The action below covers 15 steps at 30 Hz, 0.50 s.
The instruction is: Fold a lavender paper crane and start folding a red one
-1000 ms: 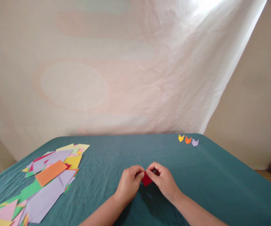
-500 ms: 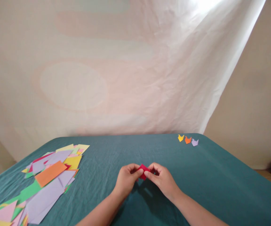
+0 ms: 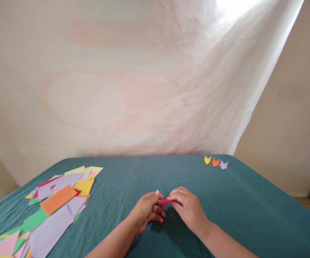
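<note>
A small piece of folded red paper is held just above the table, in front of me and a little right of the middle. It is seen edge-on, as a thin flat strip. My right hand pinches its right end between thumb and fingers. At its left end are the fingers of my left hand, closed loosely around that end with the thumb pointing up. The lower fingers of this hand are curled and a little apart. Part of the paper is hidden behind the fingertips of both hands.
A spread pile of coloured paper sheets covers the left side of the table, which has a dark green cloth. At the far right stand three small folded paper birds: yellow, orange and lilac. A pale curtain hangs behind.
The red paper has turned from showing its flat diamond face to lying edge-on. My left thumb has lifted off its face, and the right fingers have shifted over the top.
</note>
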Available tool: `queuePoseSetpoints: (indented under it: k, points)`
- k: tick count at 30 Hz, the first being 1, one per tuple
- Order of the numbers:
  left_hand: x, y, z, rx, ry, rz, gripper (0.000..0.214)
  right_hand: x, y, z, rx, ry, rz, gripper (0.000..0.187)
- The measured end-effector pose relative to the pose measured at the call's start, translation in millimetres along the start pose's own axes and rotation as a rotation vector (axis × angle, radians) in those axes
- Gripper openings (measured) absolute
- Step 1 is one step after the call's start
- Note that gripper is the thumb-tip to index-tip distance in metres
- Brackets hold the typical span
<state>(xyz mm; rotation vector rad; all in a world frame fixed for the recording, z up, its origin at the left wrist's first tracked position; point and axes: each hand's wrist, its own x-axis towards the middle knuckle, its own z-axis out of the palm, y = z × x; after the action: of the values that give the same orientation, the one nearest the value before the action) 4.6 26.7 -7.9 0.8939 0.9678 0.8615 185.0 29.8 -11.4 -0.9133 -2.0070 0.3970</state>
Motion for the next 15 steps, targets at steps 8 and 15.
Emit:
queuePoseSetpoints:
  k: [8,15]
  points:
    - [-6.0,8.0,-11.5,-0.021,-0.366,-0.270,0.032,2.8,-5.3,-5.6,-0.072,0.008,-0.290,0.024]
    - [1.0,-2.4,-0.7,0.111,-0.014,0.076,0.029,-0.7,4.1,3.4,0.264,0.026,0.277,0.024]
